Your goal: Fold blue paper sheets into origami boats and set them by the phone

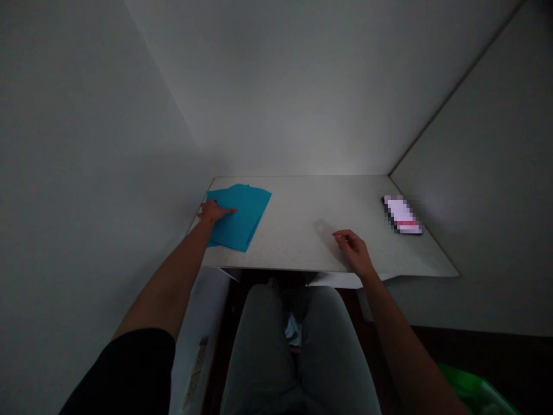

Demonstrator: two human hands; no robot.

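Note:
Several sheets of blue paper (242, 222) lie in a slightly uneven stack at the left end of the white table. My left hand (213, 211) rests on the stack's left side, with one digit stretched across the top sheet and the others spread toward the left edge. Just above the table, right of its middle, hovers my right hand (353, 249). Its fingers are curled in toward the thumb, with nothing seen between them, and its shadow falls on the surface beside it.
A phone (402, 215) with a lit, blurred screen lies at the table's right end. Walls border the white table (298, 230) at the left, back and right. My legs are under its front edge. Something green (475, 389) shows low at the right.

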